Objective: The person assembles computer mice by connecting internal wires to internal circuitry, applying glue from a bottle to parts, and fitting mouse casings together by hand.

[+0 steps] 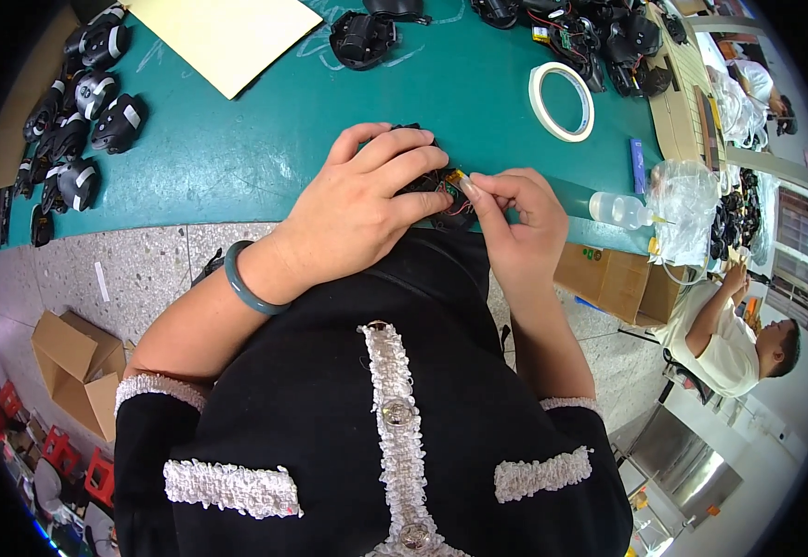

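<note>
My left hand (367, 190) is curled over a black plastic housing (458, 221) at the near edge of the green table, holding it down. The palm and fingers hide most of that housing. A bit of green circuit board and thin red wires show beside the fingertips. In a pinch of thumb and forefinger, my right hand (527, 218) grips a small silver battery pack (465, 185) with a yellow end (454, 174), just above the housing's right side.
Rounded black-and-silver devices (77, 139) cluster at the left. Across the table (237, 148) lie a yellow sheet (228, 37), a black housing (363, 40), wired parts (580, 42), a tape roll (536, 102) and a clear bottle (616, 210). A co-worker (729, 343) sits at the right.
</note>
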{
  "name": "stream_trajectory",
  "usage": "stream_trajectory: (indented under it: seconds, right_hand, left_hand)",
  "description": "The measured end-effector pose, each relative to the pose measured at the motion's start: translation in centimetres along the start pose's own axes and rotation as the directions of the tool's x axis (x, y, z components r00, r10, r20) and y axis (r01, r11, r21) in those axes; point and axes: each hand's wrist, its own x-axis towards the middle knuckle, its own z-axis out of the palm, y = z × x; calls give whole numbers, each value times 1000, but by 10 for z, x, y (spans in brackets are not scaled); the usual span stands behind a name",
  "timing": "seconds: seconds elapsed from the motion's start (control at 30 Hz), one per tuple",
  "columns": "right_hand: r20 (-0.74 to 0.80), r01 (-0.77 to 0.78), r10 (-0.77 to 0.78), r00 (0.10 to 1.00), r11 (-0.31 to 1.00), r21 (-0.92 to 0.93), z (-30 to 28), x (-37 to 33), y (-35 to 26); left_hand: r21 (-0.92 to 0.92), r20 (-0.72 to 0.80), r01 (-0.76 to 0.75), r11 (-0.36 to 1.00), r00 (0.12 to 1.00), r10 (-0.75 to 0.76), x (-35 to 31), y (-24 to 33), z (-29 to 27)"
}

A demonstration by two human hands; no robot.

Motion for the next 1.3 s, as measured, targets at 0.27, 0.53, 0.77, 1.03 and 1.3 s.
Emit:
stream_trajectory:
  seconds: [0.27, 0.53, 0.77, 1.03, 1.3]
  right_hand:
    - [-16, 137, -138, 990, 989, -46, 1, 3, 5]
    - [234, 1, -8, 972, 1000, 31, -18, 16, 3]
    - [245, -36, 22, 969, 998, 54, -20, 16, 5]
    - [212, 62, -56, 976, 998, -22, -22, 12, 4]
    - [182, 39, -34, 983, 999, -24, -19, 5, 5]
  left_hand:
    - [-3, 6, -7, 1000, 1000, 7, 1, 1, 1]
    - [3, 17, -6, 1000, 1000, 6, 1, 0, -2]
    - [9, 22, 2, 1000, 1000, -2, 2, -1, -2]
    - [3, 22, 9, 1000, 1000, -9, 3, 1, -2]
    - [8, 22, 8, 1000, 1000, -8, 1, 0, -1]
